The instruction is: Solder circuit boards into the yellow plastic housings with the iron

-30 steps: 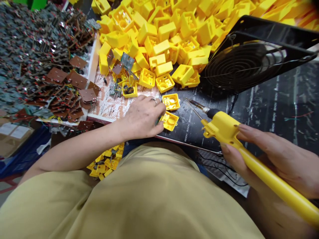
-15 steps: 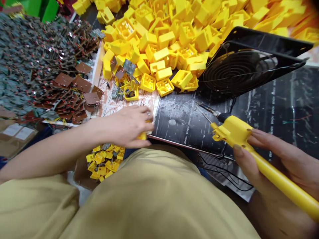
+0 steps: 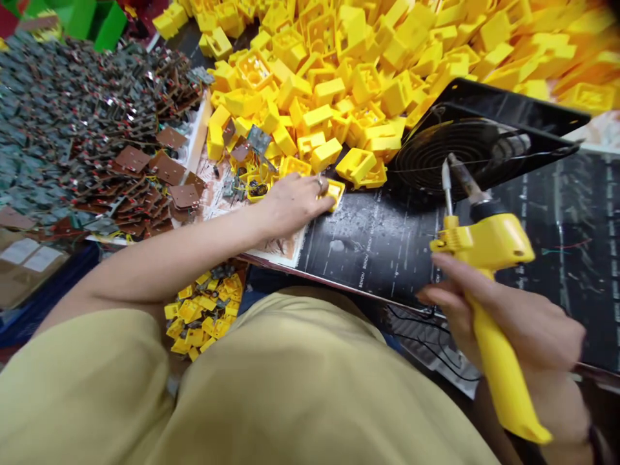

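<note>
Reaching into the edge of the yellow pile (image 3: pixel 368 71), left hand (image 3: pixel 290 203) closes its fingers on one housing (image 3: pixel 335 192) lying on the surface (image 3: pixel 387 239); right hand (image 3: pixel 513 323) is wrapped round the soldering gun (image 3: pixel 489 271), tip up near the fan (image 3: pixel 465 152) — a likely burn or melted plastic if either hand drifts closer

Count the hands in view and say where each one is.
2. The left hand rests on a yellow plastic housing at the near edge of the yellow pile. The right hand grips the yellow soldering iron at lower right. None seem hidden.
</note>
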Action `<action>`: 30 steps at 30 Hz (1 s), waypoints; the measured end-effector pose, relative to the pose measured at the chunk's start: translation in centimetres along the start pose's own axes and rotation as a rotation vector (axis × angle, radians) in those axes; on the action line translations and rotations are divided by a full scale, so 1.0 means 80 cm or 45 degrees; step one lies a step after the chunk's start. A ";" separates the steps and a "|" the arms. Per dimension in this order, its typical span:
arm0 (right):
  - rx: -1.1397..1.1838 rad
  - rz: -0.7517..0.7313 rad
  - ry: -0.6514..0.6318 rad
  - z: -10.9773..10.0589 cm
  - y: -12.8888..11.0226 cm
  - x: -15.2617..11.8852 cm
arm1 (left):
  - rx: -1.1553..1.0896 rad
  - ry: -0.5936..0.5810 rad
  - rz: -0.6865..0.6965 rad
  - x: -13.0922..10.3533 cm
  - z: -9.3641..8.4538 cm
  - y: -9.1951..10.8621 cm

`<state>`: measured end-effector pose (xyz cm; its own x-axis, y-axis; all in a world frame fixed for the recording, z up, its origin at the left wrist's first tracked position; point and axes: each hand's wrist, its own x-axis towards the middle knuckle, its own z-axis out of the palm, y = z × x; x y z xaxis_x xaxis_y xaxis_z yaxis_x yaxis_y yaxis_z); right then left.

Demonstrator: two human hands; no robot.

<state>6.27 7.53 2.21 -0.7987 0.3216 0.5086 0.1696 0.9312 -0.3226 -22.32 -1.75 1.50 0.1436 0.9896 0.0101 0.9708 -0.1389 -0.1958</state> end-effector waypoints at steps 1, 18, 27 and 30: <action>0.014 -0.090 0.014 0.001 0.002 0.006 | -0.063 0.026 0.069 -0.010 -0.002 0.007; 0.074 -0.181 -0.144 0.080 -0.010 0.042 | -0.228 0.171 0.156 -0.012 0.003 -0.014; 0.090 -0.148 -0.128 0.063 0.010 0.028 | -0.603 0.370 0.116 -0.052 0.013 -0.012; 0.076 -0.180 -0.108 0.070 0.008 0.030 | -0.691 0.228 -0.005 -0.035 0.013 -0.004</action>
<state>1.25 7.92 -1.23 -0.8585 0.1700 0.4838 0.0194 0.9535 -0.3007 -23.24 -4.40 0.50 0.1244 0.9748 0.1850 0.9243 -0.1816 0.3357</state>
